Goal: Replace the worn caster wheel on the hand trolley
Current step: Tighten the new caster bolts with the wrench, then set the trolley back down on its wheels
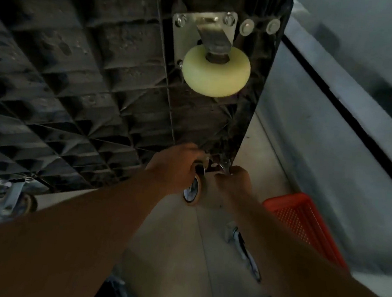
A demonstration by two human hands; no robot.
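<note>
The hand trolley (pixel 77 77) stands tipped up, its ribbed black underside facing the camera. A pale yellow caster wheel (pixel 215 72) sits on a metal plate near the upper corner. At the lower corner, the left hand (pixel 176 168) grips the bracket of an orange-rimmed caster wheel (pixel 194 191). The right hand (pixel 235 181) is closed around a metal wrench (pixel 225 166) just beside that bracket. A red plastic basket (pixel 303 221) lies on the floor to the right.
</note>
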